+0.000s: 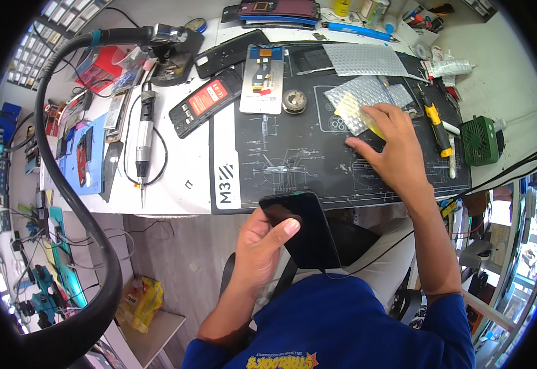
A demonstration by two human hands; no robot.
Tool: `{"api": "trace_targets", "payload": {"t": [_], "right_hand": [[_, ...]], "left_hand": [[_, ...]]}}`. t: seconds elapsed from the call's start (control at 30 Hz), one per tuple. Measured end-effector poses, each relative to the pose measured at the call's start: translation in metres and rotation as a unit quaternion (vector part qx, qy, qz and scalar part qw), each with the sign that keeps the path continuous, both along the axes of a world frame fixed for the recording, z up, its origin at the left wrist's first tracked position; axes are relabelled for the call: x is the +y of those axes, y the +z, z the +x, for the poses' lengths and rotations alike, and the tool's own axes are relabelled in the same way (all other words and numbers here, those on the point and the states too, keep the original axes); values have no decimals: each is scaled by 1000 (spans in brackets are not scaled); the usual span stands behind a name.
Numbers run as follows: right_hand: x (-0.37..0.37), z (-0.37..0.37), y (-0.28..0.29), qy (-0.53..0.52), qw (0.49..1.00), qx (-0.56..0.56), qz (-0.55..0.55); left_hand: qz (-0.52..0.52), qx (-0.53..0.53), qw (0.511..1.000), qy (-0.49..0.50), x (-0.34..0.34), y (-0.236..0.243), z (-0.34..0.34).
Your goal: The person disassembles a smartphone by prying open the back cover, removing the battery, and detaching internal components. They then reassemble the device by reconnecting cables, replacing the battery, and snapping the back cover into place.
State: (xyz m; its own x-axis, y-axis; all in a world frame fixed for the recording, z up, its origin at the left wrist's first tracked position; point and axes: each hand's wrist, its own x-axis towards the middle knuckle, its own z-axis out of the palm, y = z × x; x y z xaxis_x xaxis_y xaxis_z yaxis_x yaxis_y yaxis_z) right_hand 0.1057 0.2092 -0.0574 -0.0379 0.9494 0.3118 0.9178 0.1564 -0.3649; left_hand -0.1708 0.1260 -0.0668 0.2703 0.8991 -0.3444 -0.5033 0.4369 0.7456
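A black smartphone [312,241] is tilted over my lap, just off the bench's front edge. My left hand [260,247] is closed around its left side, thumb lying on the dark face. A thin black cable runs from near the phone's lower end toward the right. Over the right part of the black work mat [305,147], my right hand [394,144] reaches to a bubble-wrap sheet [348,101]. Its thumb and fingers are apart, the fingertips at the wrap's edge. Something yellow shows beside the wrap, partly hidden by that hand.
Behind the mat's left side lie a black phone-shaped piece [185,117] with a red label and a packaged part [262,80]. A round tin [294,101] stands nearby. At right are a yellow-black tool [435,126] and a green fan [482,141]. A thick black hose [65,184] arches at left.
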Motion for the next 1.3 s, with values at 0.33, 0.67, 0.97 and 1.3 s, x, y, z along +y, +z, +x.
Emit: {"api": "trace_targets", "payload": {"t": [0.33,0.67,0.97,1.3], "right_hand": [[12,11,-15,8,998,-11,61],[-39,-8,10,13,976,216,18],[-111,-20,32,70,853,505,-117],[-148,-10,41,45,838,531,-117]], "left_hand": [[6,20,1000,-10,6,-3,5],[58,65,996,-10,-2,14,20],[85,89,991,-41,-23,44,41],[109,88,989,-55,-44,54,47]]}}
